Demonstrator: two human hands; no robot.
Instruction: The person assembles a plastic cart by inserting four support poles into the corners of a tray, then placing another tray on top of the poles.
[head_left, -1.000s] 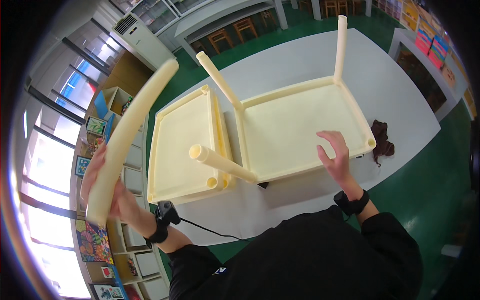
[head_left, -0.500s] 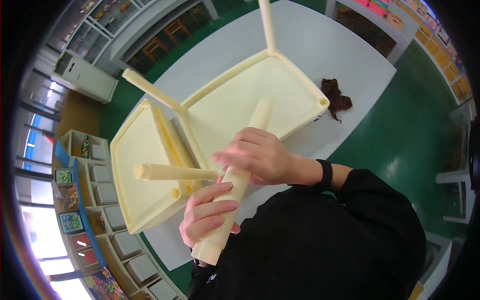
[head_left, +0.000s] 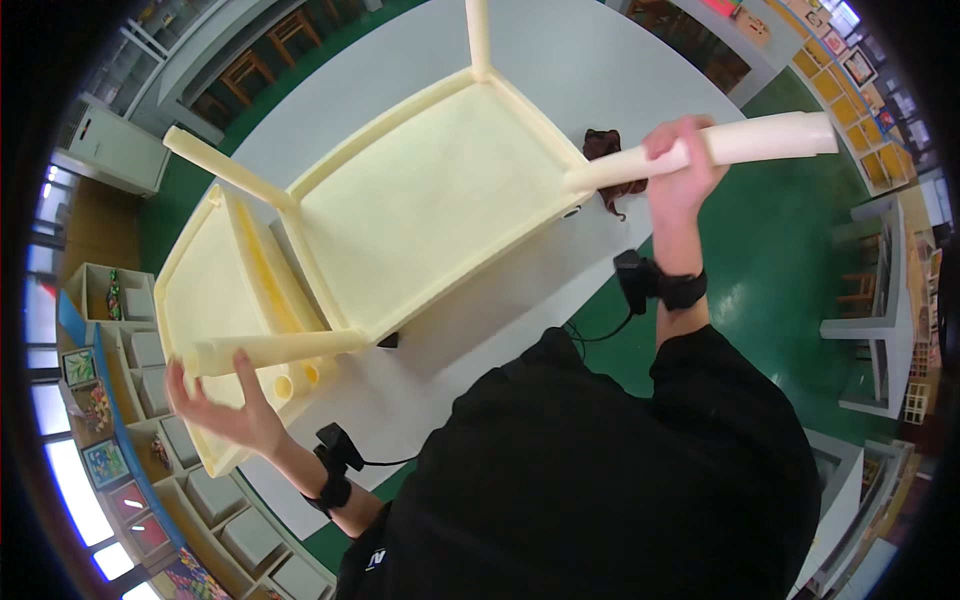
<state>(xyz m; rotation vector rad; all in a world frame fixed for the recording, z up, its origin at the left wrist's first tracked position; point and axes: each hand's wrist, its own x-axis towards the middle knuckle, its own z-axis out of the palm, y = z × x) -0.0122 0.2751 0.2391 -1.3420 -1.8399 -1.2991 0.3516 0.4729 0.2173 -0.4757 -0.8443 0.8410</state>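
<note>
The grey-white table [head_left: 570, 65] stretches out beyond both hands. On it, between the hands and mostly ahead of them, lies a cream rimmed panel [head_left: 430, 190]; more cream panels, stacked [head_left: 205, 285], lie just beyond the left hand. The right hand [head_left: 688, 165] is closed around a loose-looking cream leg [head_left: 770, 138], whose far end, left of that hand, meets the panel's corner; whether it is seated cannot be told. The left hand [head_left: 225, 410] is open, fingers spread around the free end of another leg [head_left: 285, 348]; contact is unclear. Smallest, a brown cloth [head_left: 602, 145] lies just left of the right hand, partly behind the held leg.
</note>
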